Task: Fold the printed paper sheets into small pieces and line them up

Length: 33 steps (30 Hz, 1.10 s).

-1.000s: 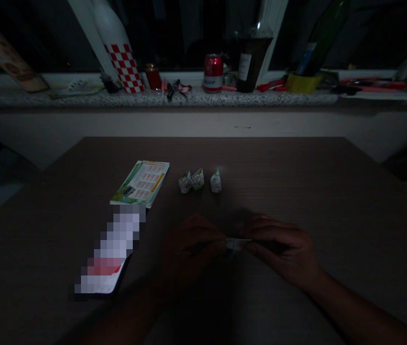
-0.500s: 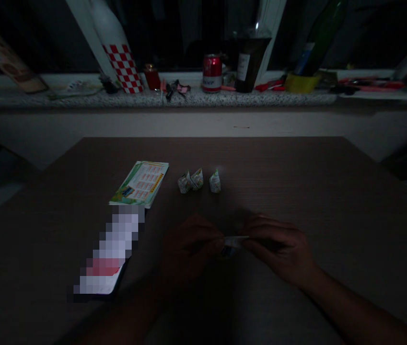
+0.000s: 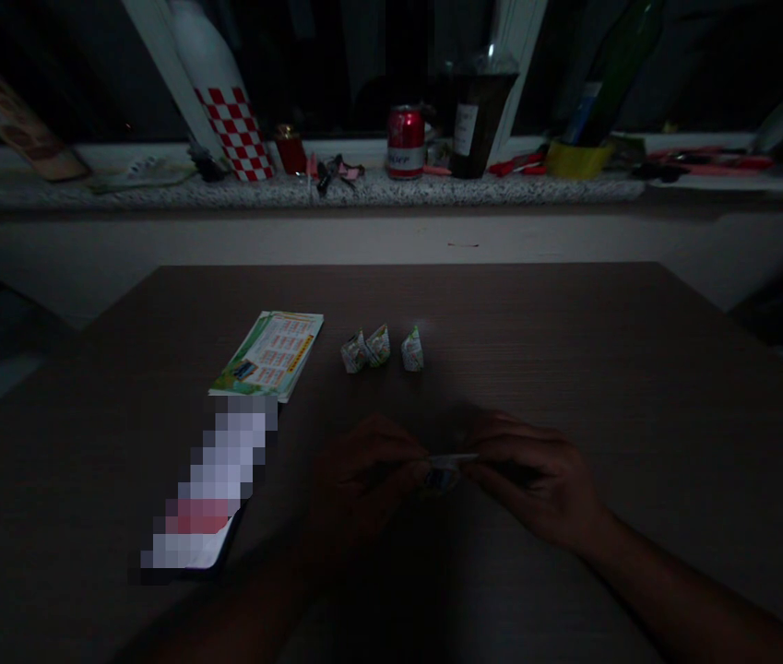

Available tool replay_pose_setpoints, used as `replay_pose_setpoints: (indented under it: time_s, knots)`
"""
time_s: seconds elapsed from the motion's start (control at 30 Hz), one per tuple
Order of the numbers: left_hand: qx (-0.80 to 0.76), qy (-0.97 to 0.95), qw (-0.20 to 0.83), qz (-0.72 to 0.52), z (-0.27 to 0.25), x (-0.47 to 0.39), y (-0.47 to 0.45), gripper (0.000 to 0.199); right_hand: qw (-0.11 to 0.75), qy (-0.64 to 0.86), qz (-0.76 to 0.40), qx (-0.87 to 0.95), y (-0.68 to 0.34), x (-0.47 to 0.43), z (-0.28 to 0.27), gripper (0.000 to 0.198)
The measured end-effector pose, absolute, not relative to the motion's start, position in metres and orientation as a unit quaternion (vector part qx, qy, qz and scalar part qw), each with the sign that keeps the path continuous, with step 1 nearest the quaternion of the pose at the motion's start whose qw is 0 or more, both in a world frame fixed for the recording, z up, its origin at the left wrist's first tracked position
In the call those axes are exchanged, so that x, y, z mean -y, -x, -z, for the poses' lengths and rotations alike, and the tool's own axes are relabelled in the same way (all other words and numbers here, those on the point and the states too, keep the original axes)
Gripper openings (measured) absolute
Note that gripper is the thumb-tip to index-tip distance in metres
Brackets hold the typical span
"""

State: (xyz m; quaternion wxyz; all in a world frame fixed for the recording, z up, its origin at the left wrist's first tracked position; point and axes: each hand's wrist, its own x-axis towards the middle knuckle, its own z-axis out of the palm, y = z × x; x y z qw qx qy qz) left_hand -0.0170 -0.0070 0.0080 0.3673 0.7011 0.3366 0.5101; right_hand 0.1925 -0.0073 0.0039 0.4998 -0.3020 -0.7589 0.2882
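Observation:
Between my hands is a small folded piece of printed paper (image 3: 442, 475), dim in the shadow. My left hand (image 3: 367, 475) pinches its left end with thumb and fingertips. At the right end, the thumb and fingers of my right hand (image 3: 536, 470) are closed on the same paper. Beyond my hands, small folded paper shapes stand on the table: two side by side, the left one (image 3: 353, 353) touching the middle one (image 3: 378, 345), and a third (image 3: 412, 350) a little apart to the right. Their print is green and white.
A stack of printed calendar cards (image 3: 270, 355) lies left on the wooden table (image 3: 571, 341). Below it lies a phone (image 3: 215, 489) with a lit, blurred screen. On the granite sill behind stand a checked bottle (image 3: 235, 129), a red can (image 3: 406, 143) and a dark cup (image 3: 480, 124).
Hardly anything differs. The folded paper between my fingers has tilted slightly, showing a bit more of its dark printed patch. Both hands stay in nearly the same place.

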Motion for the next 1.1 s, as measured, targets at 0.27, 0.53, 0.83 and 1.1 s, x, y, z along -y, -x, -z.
replay_pose_setpoints:
  time_s: [0.27, 0.53, 0.83, 1.1]
  knots:
    - [-0.332, -0.708, 0.382, -0.492, -0.0084, 0.0073, 0.0175, 0.003, 0.487, 0.296, -0.281, 0.772, -0.1933, 0.0101, -0.0089, 0.018]
    - [-0.289, -0.779, 0.329, -0.449, -0.0116, 0.0052, 0.0107, 0.008, 0.451, 0.279, -0.264, 0.806, -0.1924, 0.0099, -0.0076, 0.016]
    - [-0.294, -0.757, 0.341, -0.473, -0.0133, 0.0082, 0.0131, 0.007, 0.474, 0.284, -0.266, 0.79, -0.1871, 0.0098, -0.0039, 0.015]
    - [-0.284, -0.765, 0.313, -0.487, -0.0155, 0.0088, 0.0123, 0.007, 0.468, 0.276, -0.277, 0.792, -0.1886, 0.011, -0.0072, 0.019]
